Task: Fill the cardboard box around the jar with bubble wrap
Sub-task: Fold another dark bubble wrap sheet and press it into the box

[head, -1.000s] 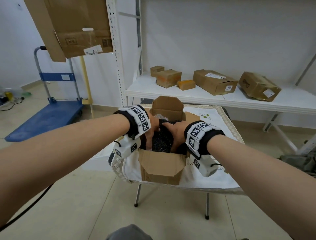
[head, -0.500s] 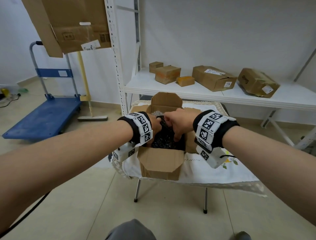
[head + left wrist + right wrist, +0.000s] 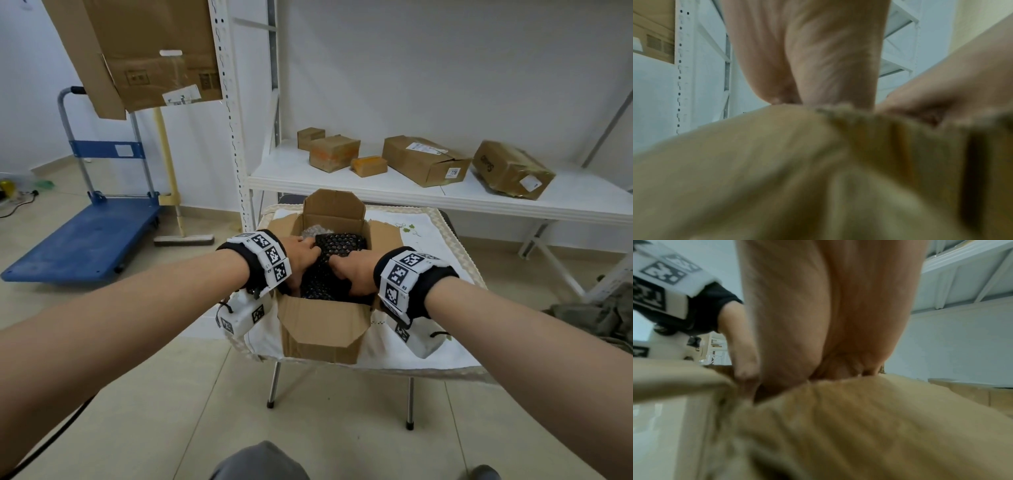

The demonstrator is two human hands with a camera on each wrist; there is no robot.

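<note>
Far left in head view: blue cart (image 3: 82, 240) on floor, broom (image 3: 171, 192) beside it, flattened carton (image 3: 147, 54) hanging off the white rack (image 3: 428, 192) upright.

Centre: cardboard box (image 3: 323, 329) sits open, flaps up, on a small table w/ white cloth (image 3: 424, 236). Inside, black bubble wrap (image 3: 337, 246) fills most of the opening; a bit of clear wrap (image 3: 310, 232) shows at back-left corner. Jar not visible, covered by wrap and hands.

Left hand (image 3: 299, 262) is in at box's left side, fingers lying on the black wrap's left edge, tips hidden down in it; grip vs. flat press can't be told. Right hand (image 3: 352, 274) is in at right side, thumb on top of wrap, other fingers bent down into box & out of sight; can't tell if clamped on wrap.

Wrist views add little: the left wrist cam shows left hand (image 3: 807, 53) from below, dropping behind a blurred cardboard flap (image 3: 777, 170), w/ the right hand (image 3: 931, 97) coming in at the side. The right wrist cam shows right hand (image 3: 828, 305) going down behind the flap (image 3: 859, 418), left hand (image 3: 740, 344) & its tagged wristband (image 3: 663, 285) beyond. Fingertips blocked by cardboard in both.

Right: rack shelf carries several brown parcels (image 3: 424, 159), well apart from the box.
</note>
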